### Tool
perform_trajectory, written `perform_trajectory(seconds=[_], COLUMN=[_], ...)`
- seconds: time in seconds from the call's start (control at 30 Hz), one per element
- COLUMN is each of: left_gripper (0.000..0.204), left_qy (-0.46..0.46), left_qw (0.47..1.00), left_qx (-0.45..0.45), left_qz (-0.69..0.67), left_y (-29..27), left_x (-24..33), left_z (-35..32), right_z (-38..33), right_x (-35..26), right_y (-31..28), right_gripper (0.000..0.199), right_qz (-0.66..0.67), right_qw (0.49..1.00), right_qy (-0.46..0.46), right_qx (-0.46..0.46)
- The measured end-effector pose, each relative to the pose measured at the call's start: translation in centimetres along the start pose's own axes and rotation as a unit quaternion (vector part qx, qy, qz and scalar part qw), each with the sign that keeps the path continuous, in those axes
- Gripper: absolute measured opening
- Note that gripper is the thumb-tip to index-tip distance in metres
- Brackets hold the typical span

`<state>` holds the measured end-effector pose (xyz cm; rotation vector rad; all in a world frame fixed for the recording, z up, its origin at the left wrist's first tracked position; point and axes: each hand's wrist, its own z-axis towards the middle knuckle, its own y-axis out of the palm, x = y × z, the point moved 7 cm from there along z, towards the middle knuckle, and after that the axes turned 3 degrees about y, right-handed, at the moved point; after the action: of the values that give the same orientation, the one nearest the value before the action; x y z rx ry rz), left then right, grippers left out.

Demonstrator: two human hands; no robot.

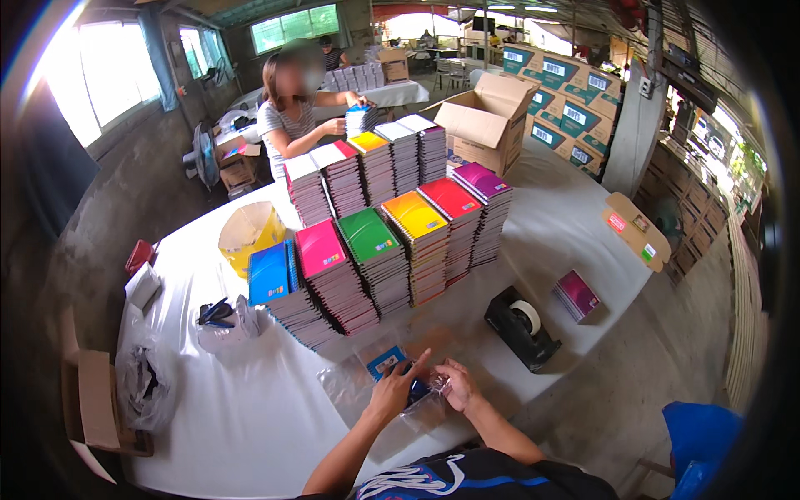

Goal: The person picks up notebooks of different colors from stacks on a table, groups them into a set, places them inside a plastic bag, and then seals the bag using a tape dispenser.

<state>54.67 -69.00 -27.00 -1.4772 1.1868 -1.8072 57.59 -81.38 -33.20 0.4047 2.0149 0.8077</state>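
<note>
Large room, concrete wall (167, 192) and bright windows (112, 71) along the left, concrete floor (604, 392) on the right. Across the middle, worktop (275, 425) under a white cover. At far right, wall-like pile of brown and green cartons (575, 112) beside a grey pillar (631, 142). Beyond the worktop's far left side, co-worker (287, 125) in a striped top, reaching to a small stack of notebooks (361, 122).

Over the worktop's middle, two rows of spiral notebook stacks (375, 271): in the near row, left to right, blue, pink, green, yellow, red and purple tops; in the far row, whitish tops among red and yellow.

Farther right, open carton (471, 129), flaps spread, contents hidden. At near left, open brown box (98, 400), inside hard to make out. Beside it, crumpled clear bag (146, 375) around something dark. Left of the stacks, round yellow tub (267, 242); nearer, dark-handled tools (217, 314). To the right, black tape dispenser (521, 333) with a pale roll, near a small purple stack (577, 296).

At near centre, blue notebook (386, 364), in or under clear plastic (437, 383); cannot tell which. Left hand (398, 390) just beside it, index finger extended; cannot tell whether gripping. Right hand (454, 386) pinched together on the plastic.
</note>
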Motion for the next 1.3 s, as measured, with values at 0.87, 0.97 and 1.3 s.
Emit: perform_trajectory(seconds=[0.87,0.97,1.3], left_gripper=[0.046,0.045,0.043], left_qy=[0.025,0.038,0.037], left_qw=[1.0,0.999,0.997], left_qx=[0.016,0.024,0.074], left_qz=[-0.002,0.001,0.009], left_y=[-0.1,-0.2,-0.8], left_x=[-0.4,-0.7,-0.9], left_z=[0.4,-0.2,-0.8], right_z=[-0.8,-0.2,0.4], right_x=[0.6,1.4,-1.0], right_y=[0.5,-0.5,-7.3], right_gripper=[0.009,0.01,0.011], right_qz=[0.05,0.109,0.118], right_qw=[0.996,0.989,0.99], right_qy=[0.043,0.07,0.008], right_qx=[-0.066,-0.068,0.071])
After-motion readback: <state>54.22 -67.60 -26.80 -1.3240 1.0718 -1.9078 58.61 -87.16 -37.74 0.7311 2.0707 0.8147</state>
